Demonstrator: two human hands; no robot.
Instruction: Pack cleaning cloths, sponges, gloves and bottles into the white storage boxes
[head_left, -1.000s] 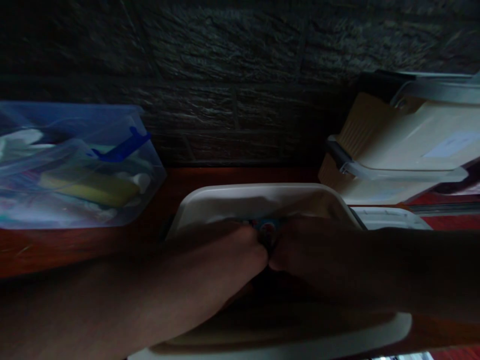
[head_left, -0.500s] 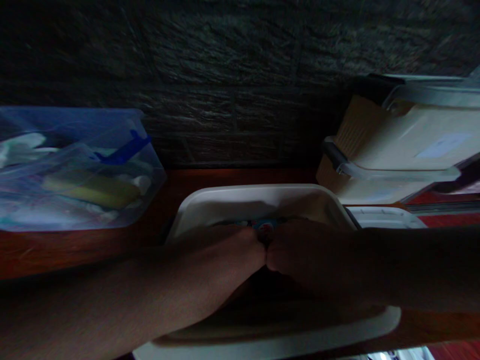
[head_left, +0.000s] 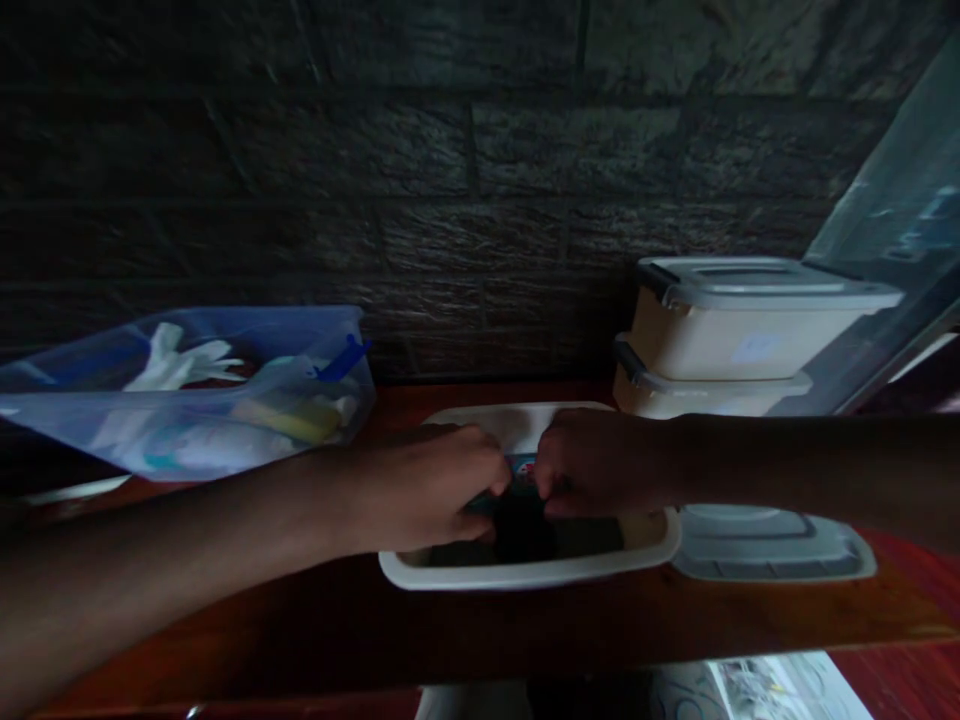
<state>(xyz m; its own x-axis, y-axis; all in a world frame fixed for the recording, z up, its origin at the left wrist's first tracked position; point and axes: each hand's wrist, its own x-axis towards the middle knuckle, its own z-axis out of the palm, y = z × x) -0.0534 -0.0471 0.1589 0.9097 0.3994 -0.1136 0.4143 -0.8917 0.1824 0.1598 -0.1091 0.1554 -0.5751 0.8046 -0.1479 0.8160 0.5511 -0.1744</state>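
Observation:
Both my hands reach into an open white plastic box (head_left: 540,572) on a reddish wooden shelf. My left hand (head_left: 427,487) is closed, its fingers curled down onto dark contents inside the box. My right hand (head_left: 592,463) is closed too, knuckles almost touching the left. Between the two hands shows a small item with red and blue print (head_left: 523,468). Both hands pinch it or the dark stuff under it; the light is too dim to name it.
The box's grey lid (head_left: 765,545) lies flat to its right. Two stacked lidded white boxes (head_left: 735,335) stand behind it. A clear blue tub (head_left: 187,400) with gloves and packets sits left. A dark stone wall backs the shelf.
The view has pulled back and tilted up, so the box now looks smaller and farther. My hands stay together inside the box. The stacked boxes on the right now appear upright.

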